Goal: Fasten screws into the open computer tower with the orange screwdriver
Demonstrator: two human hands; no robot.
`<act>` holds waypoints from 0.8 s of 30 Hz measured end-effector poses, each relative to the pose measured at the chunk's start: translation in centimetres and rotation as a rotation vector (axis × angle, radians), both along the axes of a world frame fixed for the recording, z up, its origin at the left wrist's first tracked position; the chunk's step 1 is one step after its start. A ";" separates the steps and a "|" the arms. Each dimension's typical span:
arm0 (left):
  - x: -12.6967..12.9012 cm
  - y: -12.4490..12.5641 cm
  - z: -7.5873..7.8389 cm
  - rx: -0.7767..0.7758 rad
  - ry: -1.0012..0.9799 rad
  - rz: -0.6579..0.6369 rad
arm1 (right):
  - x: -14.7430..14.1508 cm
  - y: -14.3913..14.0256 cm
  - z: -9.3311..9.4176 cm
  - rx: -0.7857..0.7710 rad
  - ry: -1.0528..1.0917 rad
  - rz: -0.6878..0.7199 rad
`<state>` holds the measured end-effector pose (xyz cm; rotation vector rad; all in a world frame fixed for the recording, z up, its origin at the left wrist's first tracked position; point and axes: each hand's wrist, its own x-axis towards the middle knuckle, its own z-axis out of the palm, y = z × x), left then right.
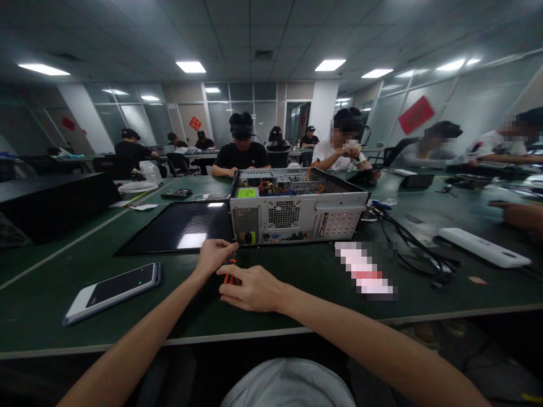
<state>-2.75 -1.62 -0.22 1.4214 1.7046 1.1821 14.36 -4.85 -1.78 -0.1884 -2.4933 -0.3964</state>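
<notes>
An open computer case (297, 217) lies on its side before me, its metal rear panel with vents and ports facing my way. Wires and a yellow-green label show inside it. Just in front of its lower left corner, my right hand (257, 288) is closed around an orange-and-black screwdriver (229, 278), partly hidden by the fingers. My left hand (215, 255) is pinched at the tool's far end, close to the case corner. Whatever sits between its fingertips is too small to make out. A glossy black side panel (165, 229) lies left of the case, beyond my left hand.
A white device with a dark screen (121, 285) lies at front left. Black cables (407, 249) and a white power strip (483, 247) are at right, near another person's hand (520, 215). A black case (59, 200) stands far left. Several people sit across the table.
</notes>
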 end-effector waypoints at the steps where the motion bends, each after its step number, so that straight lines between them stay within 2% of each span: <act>1: 0.0 0.0 0.0 0.000 0.003 -0.002 | 0.1 0.0 0.0 0.006 -0.004 -0.018; 4: -0.1 0.1 -0.1 0.000 0.007 -0.008 | 0.2 0.1 0.1 0.002 -0.020 -0.060; 12: 0.0 0.2 -0.2 -0.027 -0.014 -0.014 | 0.2 -0.2 0.4 0.058 -0.036 -0.008; 18: 0.5 -0.3 0.8 -0.082 -0.052 0.005 | 0.2 -0.7 0.8 0.012 -0.114 -0.012; 24: 0.5 -0.3 0.5 -0.073 -0.040 -0.002 | 0.1 -0.7 0.8 -0.001 -0.145 -0.022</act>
